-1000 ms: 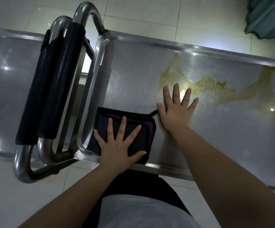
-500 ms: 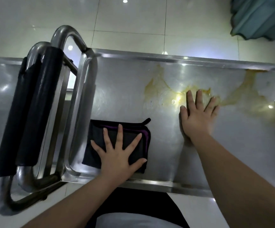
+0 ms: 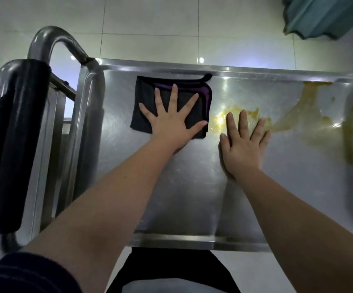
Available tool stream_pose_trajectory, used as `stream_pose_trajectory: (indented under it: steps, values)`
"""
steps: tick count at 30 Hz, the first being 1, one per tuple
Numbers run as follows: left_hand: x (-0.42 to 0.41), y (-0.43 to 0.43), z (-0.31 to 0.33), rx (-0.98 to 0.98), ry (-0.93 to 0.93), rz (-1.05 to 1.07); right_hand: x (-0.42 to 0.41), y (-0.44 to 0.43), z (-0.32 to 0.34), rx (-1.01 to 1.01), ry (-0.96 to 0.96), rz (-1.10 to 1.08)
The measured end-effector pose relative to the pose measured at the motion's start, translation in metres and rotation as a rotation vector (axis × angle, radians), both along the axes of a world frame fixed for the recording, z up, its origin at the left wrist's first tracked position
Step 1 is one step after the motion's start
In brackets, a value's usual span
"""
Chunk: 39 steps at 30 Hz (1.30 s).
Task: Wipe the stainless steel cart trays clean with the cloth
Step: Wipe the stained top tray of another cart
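Presses the cloth (image 3: pixel 146 98) flat against the tray (image 3: pixel 182 187) near its far rim with the left grip (image 3: pixel 172 125), fingers (image 3: pixel 173 98) straight and spread. Rests the right grip (image 3: pixel 244 144), open-palmed, on the tray beside the cloth, fingertips (image 3: pixel 243 116) perhaps touching the yellow smear (image 3: pixel 298 115).

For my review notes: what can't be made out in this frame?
Head view only.
Tray, right end: blurred and cut off by the frame edge.
Yellow stain: partly hidden under the right hand.
Cloth, centre: covered by the left hand.
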State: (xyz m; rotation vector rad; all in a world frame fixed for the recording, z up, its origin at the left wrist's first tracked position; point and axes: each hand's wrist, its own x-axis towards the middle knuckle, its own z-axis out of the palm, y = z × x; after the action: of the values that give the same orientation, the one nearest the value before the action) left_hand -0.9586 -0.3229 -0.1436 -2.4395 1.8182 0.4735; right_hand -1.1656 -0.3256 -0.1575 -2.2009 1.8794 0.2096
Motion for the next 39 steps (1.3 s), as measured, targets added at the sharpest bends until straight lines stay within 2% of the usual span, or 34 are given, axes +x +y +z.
stream_pose_trajectory:
  steps: [6,9,13,17,20,22,26,30,39]
  values:
    - [-0.041,0.154,0.003,-0.081,-0.007,-0.168,-0.002,0.001,0.004,0.006,-0.009,0.018]
    - [-0.055,0.203,0.005,-0.063,-0.009,-0.214,-0.001,0.002,0.003,0.000,0.002,0.017]
    - [-0.050,0.167,0.005,-0.061,-0.012,-0.118,-0.002,0.005,-0.001,-0.034,-0.008,0.026]
    - [-0.034,0.049,0.003,-0.029,0.038,0.073,-0.001,0.005,-0.003,-0.051,-0.004,0.026]
    - [-0.019,-0.030,0.008,0.054,0.049,0.089,-0.002,0.004,-0.005,-0.073,-0.009,0.030]
    - [-0.012,-0.051,0.011,0.084,0.065,0.087,-0.002,0.003,-0.005,-0.077,-0.006,0.034]
    - [-0.014,-0.029,0.006,-0.007,-0.018,0.042,-0.001,0.004,-0.006,-0.070,-0.019,0.022]
    - [-0.019,0.014,0.000,-0.056,-0.024,0.000,-0.001,0.002,-0.006,-0.054,-0.024,0.019]
    - [-0.069,0.183,0.003,-0.121,-0.029,-0.141,-0.001,0.002,0.001,-0.046,-0.026,0.017]
